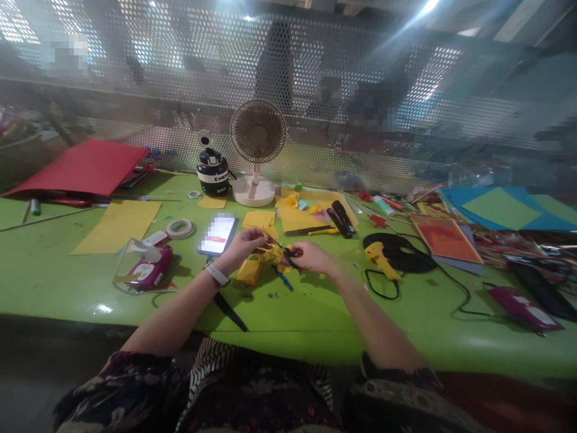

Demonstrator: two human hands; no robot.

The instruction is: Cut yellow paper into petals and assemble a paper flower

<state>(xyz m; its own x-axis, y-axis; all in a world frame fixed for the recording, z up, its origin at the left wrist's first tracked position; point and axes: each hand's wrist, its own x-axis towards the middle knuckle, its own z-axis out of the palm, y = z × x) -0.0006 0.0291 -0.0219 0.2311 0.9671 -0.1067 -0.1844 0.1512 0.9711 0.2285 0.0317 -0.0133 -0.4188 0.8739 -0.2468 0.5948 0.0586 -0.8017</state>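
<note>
My left hand (249,243) is closed in a pinch on a small yellow paper piece, just right of the phone (218,233). Facing it, my right hand (308,257) is wrapped round dark-handled scissors (288,255), whose blades point up and left toward the pinched paper. Beneath both hands lie yellow paper scraps (272,255). A folded yellow paper (249,272) rests below my left hand, and a short blue twisted piece (284,281) is below the scissors.
Behind stand a white fan (254,191) and a dark bottle (213,174). A stapler (341,219) is beyond my right hand; a yellow glue gun (381,260) with a cord lies right. At left are a tape roll (180,228) and a purple pack (151,267).
</note>
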